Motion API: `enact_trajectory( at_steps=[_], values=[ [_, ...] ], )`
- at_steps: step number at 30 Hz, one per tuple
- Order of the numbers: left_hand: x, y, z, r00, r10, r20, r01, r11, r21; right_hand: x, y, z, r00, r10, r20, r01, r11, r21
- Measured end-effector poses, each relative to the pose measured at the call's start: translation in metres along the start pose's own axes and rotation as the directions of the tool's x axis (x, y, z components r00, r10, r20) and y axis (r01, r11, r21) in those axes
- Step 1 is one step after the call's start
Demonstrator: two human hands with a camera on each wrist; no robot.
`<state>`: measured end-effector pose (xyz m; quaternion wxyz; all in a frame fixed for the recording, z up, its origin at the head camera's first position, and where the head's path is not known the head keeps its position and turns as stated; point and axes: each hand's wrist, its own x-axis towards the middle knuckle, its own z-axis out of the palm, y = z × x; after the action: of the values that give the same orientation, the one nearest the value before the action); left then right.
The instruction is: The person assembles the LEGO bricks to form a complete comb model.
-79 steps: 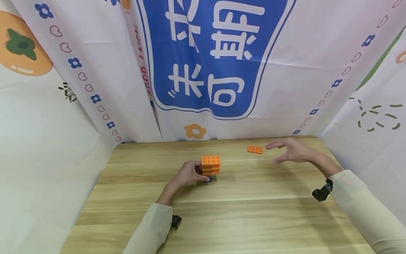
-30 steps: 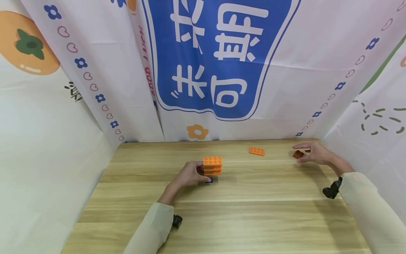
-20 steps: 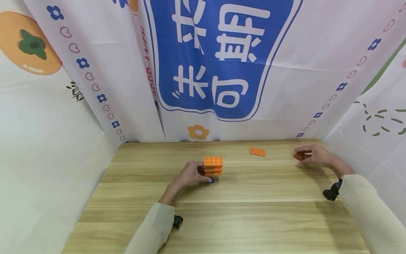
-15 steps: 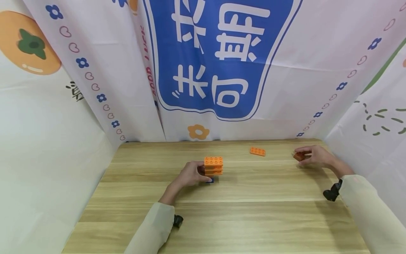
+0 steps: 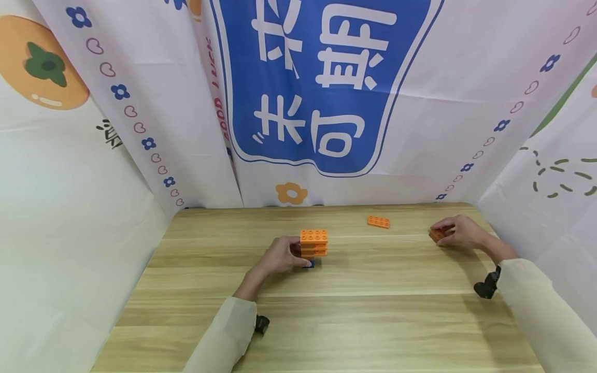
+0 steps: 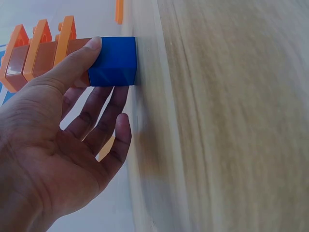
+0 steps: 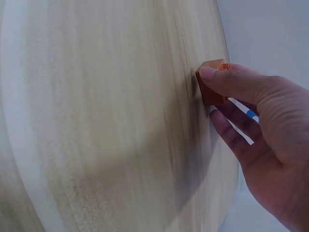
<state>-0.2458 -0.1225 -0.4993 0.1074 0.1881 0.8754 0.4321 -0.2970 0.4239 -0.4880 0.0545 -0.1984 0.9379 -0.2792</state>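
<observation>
My left hand (image 5: pixel 279 255) steadies a tower of toy building bricks (image 5: pixel 314 237) near the table's middle, thumb on one side and fingers behind. In the left wrist view the tower has a blue brick (image 6: pixel 114 62) at its base, with brown bricks and thin orange plates alternating above it; the thumb lies across where blue meets brown. At the far right of the table, my right hand (image 5: pixel 463 232) pinches a reddish-brown brick (image 7: pixel 211 87) between thumb and fingers. The brick sits tilted, low at the tabletop.
A flat orange eight-stud plate (image 5: pixel 379 222) lies towards the back of the wooden table (image 5: pixel 354 326), between the two hands. Printed white cloth (image 5: pixel 261 186) hangs along the back edge and both sides.
My right hand has moved right, away from beside the orange plate, and taken hold of the brown brick, turning it slightly. My left hand stays on the tower.
</observation>
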Motion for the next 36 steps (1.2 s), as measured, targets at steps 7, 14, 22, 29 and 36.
enact_trajectory(
  at_steps=[7,14,22,29,36],
  values=[
    [0.000,0.000,0.000,1.000,-0.011,-0.004,0.011,1.000,0.013,0.000,-0.003,0.004,1.000,0.003,0.013,-0.003,1.000,0.015],
    [0.001,0.000,0.000,1.000,-0.003,-0.004,0.004,1.000,0.017,0.000,-0.008,0.008,1.000,-0.013,0.000,0.013,0.999,0.036],
    [0.001,0.000,0.000,1.000,-0.006,-0.004,0.006,1.000,0.013,0.002,-0.023,0.010,0.997,-0.068,-0.026,0.068,0.998,0.012],
    [0.002,-0.001,0.000,1.000,-0.005,-0.003,0.005,1.000,0.024,0.006,-0.035,0.010,0.998,-0.059,-0.013,0.059,0.998,0.000],
    [0.000,0.001,0.000,1.000,-0.005,-0.004,0.005,1.000,0.018,0.009,-0.046,0.012,0.998,-0.053,-0.018,0.053,0.999,-0.001]
  ],
)
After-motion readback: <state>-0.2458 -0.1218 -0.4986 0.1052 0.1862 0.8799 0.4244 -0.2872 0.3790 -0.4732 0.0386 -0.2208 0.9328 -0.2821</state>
